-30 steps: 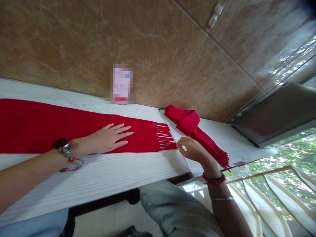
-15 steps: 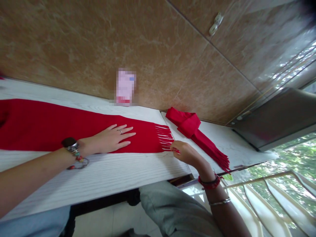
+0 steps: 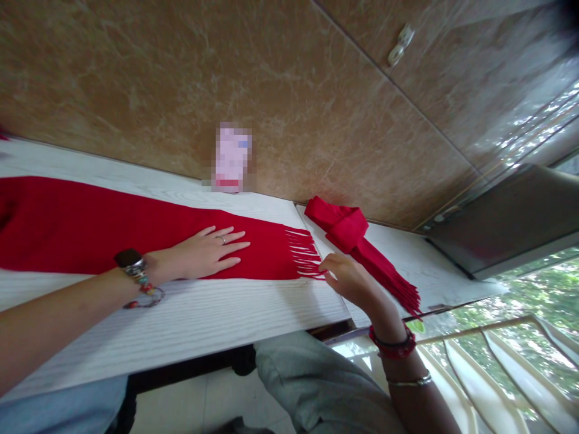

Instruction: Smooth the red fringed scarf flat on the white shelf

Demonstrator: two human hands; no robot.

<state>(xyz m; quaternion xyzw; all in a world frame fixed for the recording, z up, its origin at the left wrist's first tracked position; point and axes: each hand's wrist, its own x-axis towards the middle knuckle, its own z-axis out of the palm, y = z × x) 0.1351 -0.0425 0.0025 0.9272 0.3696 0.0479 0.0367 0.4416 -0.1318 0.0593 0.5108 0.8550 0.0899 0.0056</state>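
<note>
A long red scarf (image 3: 113, 223) lies spread flat along the white tabletop, its fringed end toward the right. My left hand (image 3: 203, 253) rests palm down on it with fingers spread, pressing lightly near the fringed end. At the tassels (image 3: 302, 253), my right hand (image 3: 346, 280) has thumb and forefinger curled together at the tip of the lowest strands. The fingertips partly hide what they pinch. Just beyond that hand lies a second red scarf (image 3: 346, 229), folded over in a loop, its fringe pointing toward the table's right front.
A blurred pink item (image 3: 232, 158) leans against the brown marbled wall (image 3: 136, 90) behind the table. At the right stands a dark grey panel (image 3: 502, 223) by the window, with pale railings (image 3: 511, 367) below. My knee in grey-green trousers (image 3: 316, 380) is under the table edge.
My right hand has drawn slightly to the right, out toward the strand tips. My left hand stays in place on the scarf. The view has shifted a little.
</note>
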